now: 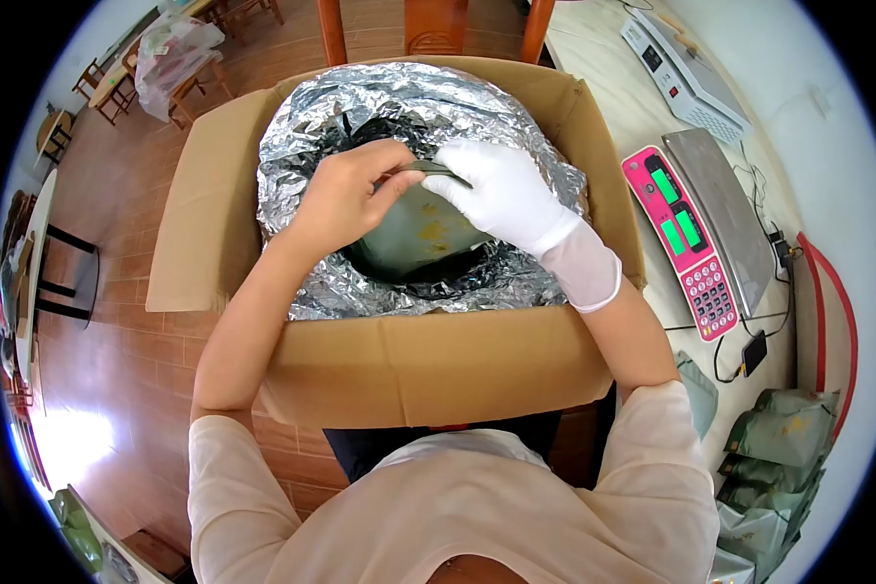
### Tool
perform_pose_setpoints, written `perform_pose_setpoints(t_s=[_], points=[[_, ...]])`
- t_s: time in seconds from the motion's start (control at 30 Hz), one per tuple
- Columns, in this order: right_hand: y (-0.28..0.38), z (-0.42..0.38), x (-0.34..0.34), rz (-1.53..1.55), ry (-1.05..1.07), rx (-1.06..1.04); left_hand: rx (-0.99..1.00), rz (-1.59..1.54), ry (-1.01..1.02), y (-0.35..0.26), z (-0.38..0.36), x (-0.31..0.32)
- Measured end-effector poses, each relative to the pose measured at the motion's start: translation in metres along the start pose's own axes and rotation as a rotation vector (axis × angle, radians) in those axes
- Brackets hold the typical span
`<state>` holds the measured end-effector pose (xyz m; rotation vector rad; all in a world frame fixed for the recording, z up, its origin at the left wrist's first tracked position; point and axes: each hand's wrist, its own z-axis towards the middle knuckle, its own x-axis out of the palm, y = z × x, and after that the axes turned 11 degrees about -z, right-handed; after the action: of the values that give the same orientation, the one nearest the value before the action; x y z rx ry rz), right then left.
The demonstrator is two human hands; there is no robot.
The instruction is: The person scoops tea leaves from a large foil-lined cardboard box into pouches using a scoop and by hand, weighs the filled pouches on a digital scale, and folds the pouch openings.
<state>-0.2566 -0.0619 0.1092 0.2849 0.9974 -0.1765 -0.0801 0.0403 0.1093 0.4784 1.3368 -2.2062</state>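
Observation:
A large cardboard box [419, 365] stands in front of me, lined with crinkled silver foil [409, 92] and a dark inner bag. Over its opening I hold a green pouch [423, 234] with yellow print. My bare left hand [346, 195] pinches the pouch's top edge from the left. My right hand [501, 195], in a white glove, grips the same edge from the right. Both hands meet at the pouch's mouth, above the dark inside of the box.
To the right, a table carries a pink scale [691, 243] with green displays and a steel pan, a white machine [686, 73], cables, and several green pouches [779, 457]. Wooden chair legs [433, 24] stand behind the box. Tiled floor lies to the left.

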Motion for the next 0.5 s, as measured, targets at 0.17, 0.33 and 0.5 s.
perform_pose_setpoints(t_s=[0.17,0.33,0.5], points=[[0.000,-0.001,-0.006,-0.004,-0.006,-0.011,0.012,0.024,-0.001,0.001,0.000,-0.002],[-0.012,-0.009,-0.014,-0.070,0.113,0.040,-0.053,-0.003,-0.056,0.006,0.000,-0.013],[-0.002,-0.007,0.001,-0.165,0.072,-0.070,0.020,0.168,0.070,-0.002,0.001,-0.015]])
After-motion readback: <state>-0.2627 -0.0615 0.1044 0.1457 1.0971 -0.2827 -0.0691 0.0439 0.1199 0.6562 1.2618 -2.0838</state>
